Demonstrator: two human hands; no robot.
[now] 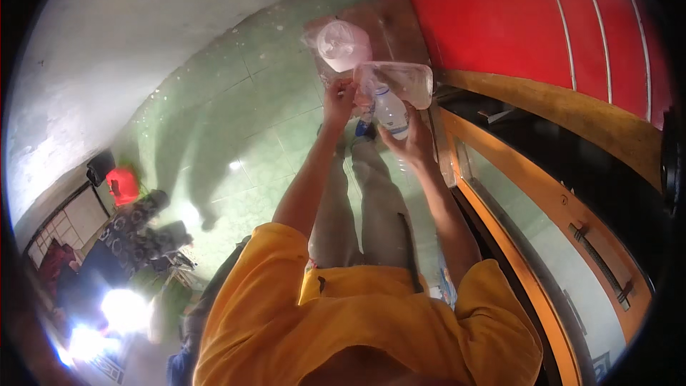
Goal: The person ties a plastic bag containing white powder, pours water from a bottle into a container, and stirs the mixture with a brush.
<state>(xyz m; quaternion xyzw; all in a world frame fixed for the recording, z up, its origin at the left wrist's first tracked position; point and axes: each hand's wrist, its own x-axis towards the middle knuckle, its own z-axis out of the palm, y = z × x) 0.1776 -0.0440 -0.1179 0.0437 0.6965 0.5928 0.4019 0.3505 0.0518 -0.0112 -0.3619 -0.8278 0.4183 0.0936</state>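
In the upper middle of the frame, our right grip (416,141) holds the clear bottle (391,111) between thumb and fingers. The bottle sits just below the clear plastic tray (413,80), whose right rim comes close to the dark edge of the orange cabinet (514,161). Our left grip (339,102) has its fingers curled at the tray's left side; we cannot tell whether they pinch anything. Just above that grip, the pale pink tub (343,46) stands on the brown surface (400,21). The red panel (486,21) hems in the upper right, so we find little room there; green tiled floor (236,121) stretches away toward the left of the frame.
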